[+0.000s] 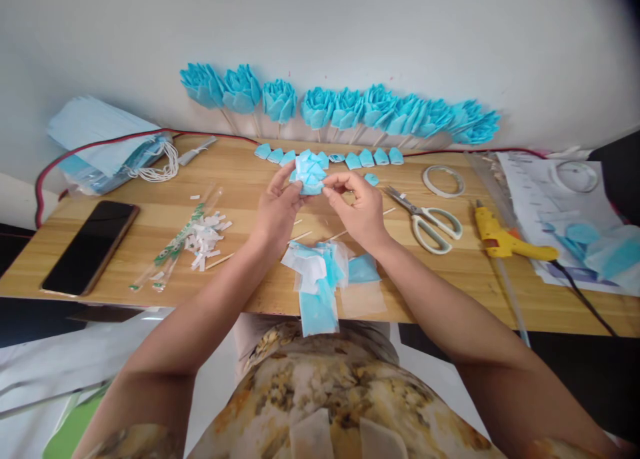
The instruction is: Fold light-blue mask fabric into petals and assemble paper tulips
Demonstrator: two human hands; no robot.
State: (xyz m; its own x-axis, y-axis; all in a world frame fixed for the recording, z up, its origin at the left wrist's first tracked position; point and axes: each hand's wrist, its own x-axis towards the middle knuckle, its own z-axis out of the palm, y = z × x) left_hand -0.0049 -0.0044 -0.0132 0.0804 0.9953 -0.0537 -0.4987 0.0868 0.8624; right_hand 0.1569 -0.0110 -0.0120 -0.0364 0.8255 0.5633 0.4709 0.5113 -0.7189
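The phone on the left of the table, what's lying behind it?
Behind the phone lies a stack of blue face masks with white ear loops, in clear wrapping. A red cable crosses it. What's under the stack is hidden.

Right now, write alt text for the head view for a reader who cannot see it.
Both hands, left hand and right hand, hold a blue paper flower above a wooden table. Finished blue flowers lean along the wall; scissors, a yellow glue gun and a phone lie around.

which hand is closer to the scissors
Right. The right hand is just left of the scissors, their blade tips close to its knuckles. The left hand is farther left, beyond the blue paper flower that both hands hold.
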